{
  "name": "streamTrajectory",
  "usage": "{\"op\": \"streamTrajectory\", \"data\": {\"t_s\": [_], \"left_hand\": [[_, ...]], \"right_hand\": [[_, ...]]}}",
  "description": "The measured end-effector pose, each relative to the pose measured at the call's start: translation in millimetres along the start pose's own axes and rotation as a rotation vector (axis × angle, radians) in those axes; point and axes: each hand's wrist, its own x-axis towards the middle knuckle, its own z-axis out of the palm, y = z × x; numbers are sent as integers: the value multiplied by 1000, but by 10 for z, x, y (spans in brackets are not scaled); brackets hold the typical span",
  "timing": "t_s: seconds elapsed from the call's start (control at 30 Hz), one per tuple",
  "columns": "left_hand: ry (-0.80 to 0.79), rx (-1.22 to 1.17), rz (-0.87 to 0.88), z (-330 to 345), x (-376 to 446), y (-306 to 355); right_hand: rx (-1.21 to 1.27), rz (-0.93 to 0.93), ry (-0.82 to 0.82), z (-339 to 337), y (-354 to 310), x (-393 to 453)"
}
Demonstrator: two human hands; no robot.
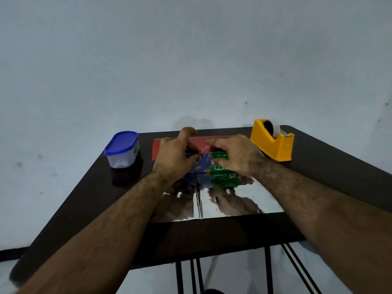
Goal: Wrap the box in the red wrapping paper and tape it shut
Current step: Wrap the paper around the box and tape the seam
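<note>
You are working with both hands on one box (209,164), which is sitting in the middle of the paper (233,200) on the worktop (95,194). The paper is lying shiny side up, so its near half is mirroring your arms and the box; the red face is showing only beyond your fingers, where the far edge (197,142) is coming up over the box.

Your left hand (177,153) is curling over the left end of the box, fingers bent and pinching the red edge against the top, probably to keep the flap from springing back. Your right hand (235,154) is doing the same at the right end, fingers curled down over the green part of the box and onto the paper. Holding at both ends is likely keeping the fold straight across the box.

The dispenser (272,142) is standing just beyond your right hand, close enough to reach while the left keeps the flap pinned. The tub (123,149) is sitting well off to the side of your left hand, apart from the paper, and appears to be playing no part in the wrapping.

Counting: one box, one sheet of paper, one yellow dispenser carrying one roll, one blue-lidded tub, two hands. No tape is showing on the paper yet, so the wrap seems to be at its first fold.
</note>
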Motion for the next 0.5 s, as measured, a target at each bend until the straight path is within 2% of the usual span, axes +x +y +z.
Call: {"op": "streamTrajectory", "data": {"t_s": [0.13, 0.3, 0.5], "left_hand": [[34, 151, 92, -37, 12, -5], [15, 224, 112, -55, 11, -19], [32, 231, 104, -51, 23, -44]], "right_hand": [[-55, -31, 80, 45, -23, -85], [-194, -116, 43, 78, 21, -68], [4, -47, 94, 115, 23, -60]]}}
